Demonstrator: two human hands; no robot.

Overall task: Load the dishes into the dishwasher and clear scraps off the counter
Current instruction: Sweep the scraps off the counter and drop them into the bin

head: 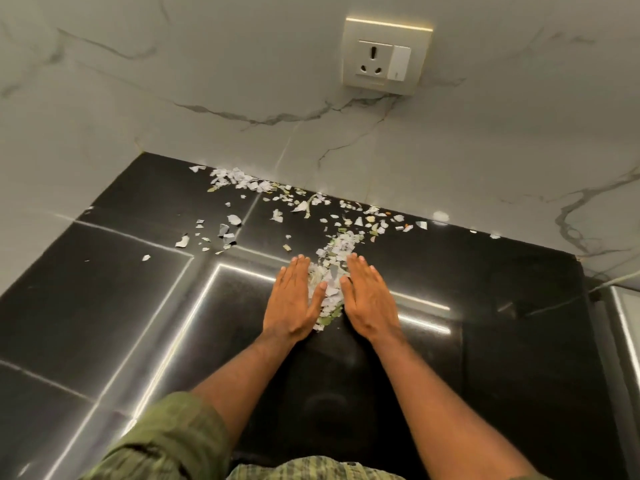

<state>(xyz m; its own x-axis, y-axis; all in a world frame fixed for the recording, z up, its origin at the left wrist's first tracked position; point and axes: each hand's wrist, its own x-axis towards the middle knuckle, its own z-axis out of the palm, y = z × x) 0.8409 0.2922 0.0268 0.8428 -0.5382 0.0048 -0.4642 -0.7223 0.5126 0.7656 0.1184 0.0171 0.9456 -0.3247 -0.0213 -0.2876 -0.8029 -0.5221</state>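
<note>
White paper bits and green leaf scraps (pixel 329 271) lie in a narrow heap on the black glossy counter (pixel 104 306). My left hand (pixel 292 299) lies flat with straight fingers against the heap's left side. My right hand (pixel 369 299) lies flat against its right side, so the heap sits squeezed between both palms. More loose scraps (pixel 242 181) are scattered along the back of the counter by the wall, and a few scraps (pixel 225 233) lie to the left. No dishes or dishwasher are in view.
A marble wall (pixel 207 64) rises behind and left of the counter, with a socket and switch plate (pixel 384 55) above. The counter's right edge (pixel 588 296) drops off next to a metal strip. Green sleeves show at the bottom.
</note>
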